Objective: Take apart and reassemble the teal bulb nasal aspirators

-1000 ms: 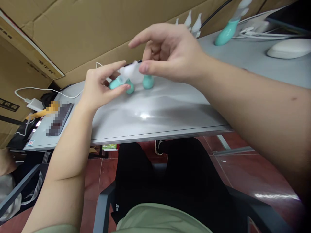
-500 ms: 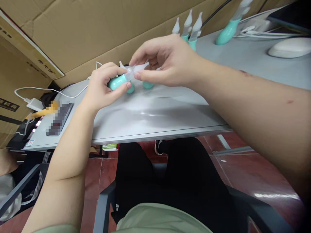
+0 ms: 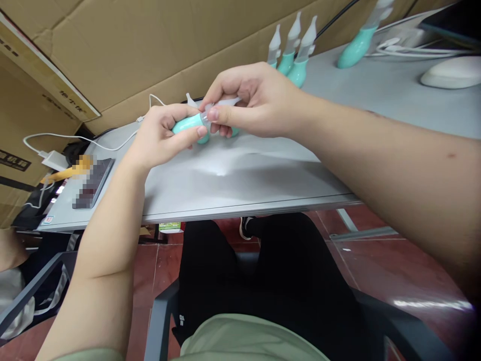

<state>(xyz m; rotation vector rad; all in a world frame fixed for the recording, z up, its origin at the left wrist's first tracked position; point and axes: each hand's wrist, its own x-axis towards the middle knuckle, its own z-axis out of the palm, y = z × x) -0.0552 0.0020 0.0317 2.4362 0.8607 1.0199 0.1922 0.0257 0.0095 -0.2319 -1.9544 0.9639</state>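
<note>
My left hand (image 3: 161, 133) is wrapped round the teal bulb (image 3: 187, 123) of a nasal aspirator held sideways above the table. With thumb and fingers, my right hand (image 3: 255, 103) pinches the clear middle part (image 3: 206, 116) of the same aspirator. Its white pointed tip (image 3: 229, 101) points right, partly behind my right fingers. Behind my hands, other aspirators show in part, one with a white tip (image 3: 191, 100). Several more aspirators (image 3: 298, 72) stand upright against the cardboard, beyond my right hand.
Another aspirator (image 3: 356, 47) leans at the back right, near white cables and a white mouse (image 3: 451, 72). A phone (image 3: 93, 184) and charger (image 3: 54, 160) lie at the left of the grey table (image 3: 244, 188). Cardboard (image 3: 150, 45) borders the back. Another person's arm (image 3: 11, 248) shows far left.
My right fingers have closed in on the aspirator's clear part. Both hands and the aspirator have shifted slightly right.
</note>
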